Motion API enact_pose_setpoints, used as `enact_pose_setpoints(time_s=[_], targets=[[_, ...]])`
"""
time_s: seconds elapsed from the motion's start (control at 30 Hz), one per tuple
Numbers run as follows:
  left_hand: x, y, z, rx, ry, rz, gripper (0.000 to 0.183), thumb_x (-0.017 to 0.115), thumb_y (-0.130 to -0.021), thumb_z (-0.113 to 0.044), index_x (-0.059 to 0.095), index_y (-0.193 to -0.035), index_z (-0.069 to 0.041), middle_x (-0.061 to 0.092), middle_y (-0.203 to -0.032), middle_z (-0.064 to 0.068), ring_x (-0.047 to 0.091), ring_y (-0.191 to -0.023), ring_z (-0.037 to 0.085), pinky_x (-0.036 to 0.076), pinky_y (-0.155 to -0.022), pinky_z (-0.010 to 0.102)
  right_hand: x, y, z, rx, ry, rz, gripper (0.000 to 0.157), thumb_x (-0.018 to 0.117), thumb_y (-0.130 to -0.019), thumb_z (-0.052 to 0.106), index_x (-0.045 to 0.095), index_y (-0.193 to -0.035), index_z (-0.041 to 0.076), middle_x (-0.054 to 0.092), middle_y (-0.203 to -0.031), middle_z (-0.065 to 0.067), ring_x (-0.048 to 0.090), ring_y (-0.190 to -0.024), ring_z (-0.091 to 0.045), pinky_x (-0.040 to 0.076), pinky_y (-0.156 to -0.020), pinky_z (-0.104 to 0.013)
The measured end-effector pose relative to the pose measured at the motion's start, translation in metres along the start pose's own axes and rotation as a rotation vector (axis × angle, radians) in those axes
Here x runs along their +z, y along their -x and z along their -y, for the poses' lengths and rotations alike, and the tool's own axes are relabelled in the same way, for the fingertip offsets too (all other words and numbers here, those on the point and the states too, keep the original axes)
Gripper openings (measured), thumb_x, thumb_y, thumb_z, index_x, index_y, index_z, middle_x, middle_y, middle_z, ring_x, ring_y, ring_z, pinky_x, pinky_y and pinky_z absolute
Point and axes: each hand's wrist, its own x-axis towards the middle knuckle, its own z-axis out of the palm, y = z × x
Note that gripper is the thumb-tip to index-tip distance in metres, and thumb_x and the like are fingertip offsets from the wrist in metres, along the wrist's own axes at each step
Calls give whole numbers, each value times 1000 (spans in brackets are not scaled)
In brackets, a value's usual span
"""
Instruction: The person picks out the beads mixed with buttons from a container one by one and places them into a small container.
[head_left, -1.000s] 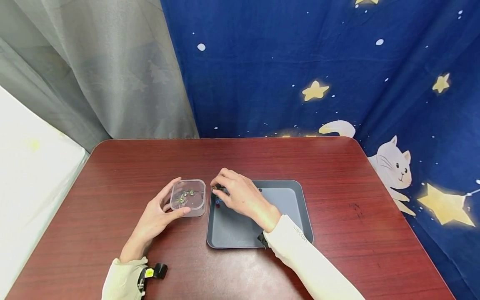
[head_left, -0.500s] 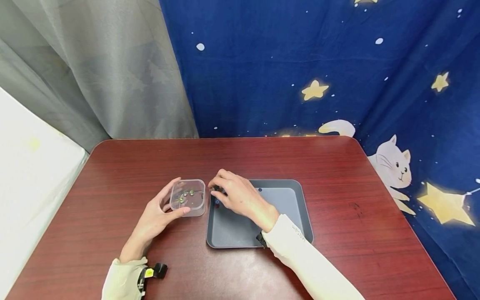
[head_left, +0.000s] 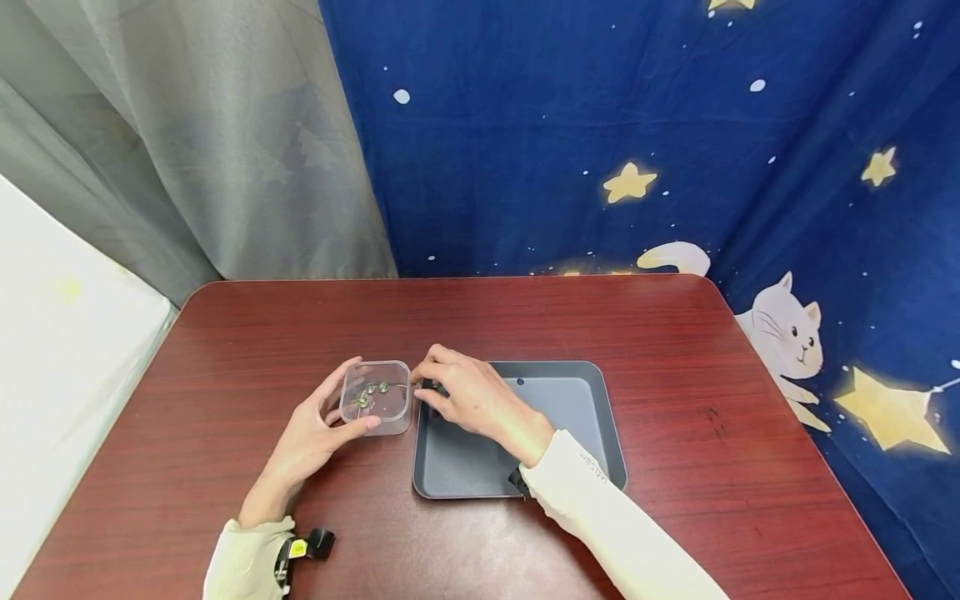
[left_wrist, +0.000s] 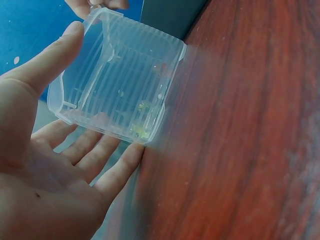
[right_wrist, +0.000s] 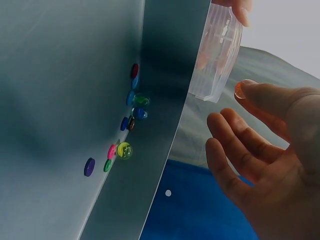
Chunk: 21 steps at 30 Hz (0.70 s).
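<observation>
One small orange-tinted bead [right_wrist: 239,90] sits pinched between thumb and finger of your right hand [head_left: 480,396], near the right side of the clear box [head_left: 390,427], whether touching it you cannot tell; your left hand [head_left: 311,433] grips that box between thumb and fingers, a few greenish pieces [head_left: 384,387] inside. Just right of the box, beneath your right wrist, the dark grey tray [head_left: 480,458] lies on the red-brown table [head_left: 300,325]; glassy beads [right_wrist: 124,150] and flat coloured discs [right_wrist: 89,167] line its wall; starry blue curtain [head_left: 525,150] behind.
</observation>
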Motion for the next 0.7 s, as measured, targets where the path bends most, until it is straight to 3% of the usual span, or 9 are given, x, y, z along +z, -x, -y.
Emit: enact_pose_setpoints(time_s=[0.17, 0.7], targets=[[1, 0, 0, -9, -7, 0, 89, 82, -92, -25, 30, -163, -41, 37, -167, 4, 66, -127, 30, 57, -86, 20, 1, 0, 1, -14, -11, 15, 21, 70, -101, 29, 77, -120, 21, 67, -113, 2, 67, -88, -15, 51, -74, -24], [0, -1, 0, -5, 0, 4, 89, 81, -93, -24, 29, -164, -36, 38, -167, 4, 65, -127, 30, 57, -86, 19, 2, -1, 2, -21, -17, 42, 20, 69, -102, 31, 77, -119, 25, 66, -113, 6, 68, -89, -13, 52, -75, -25]])
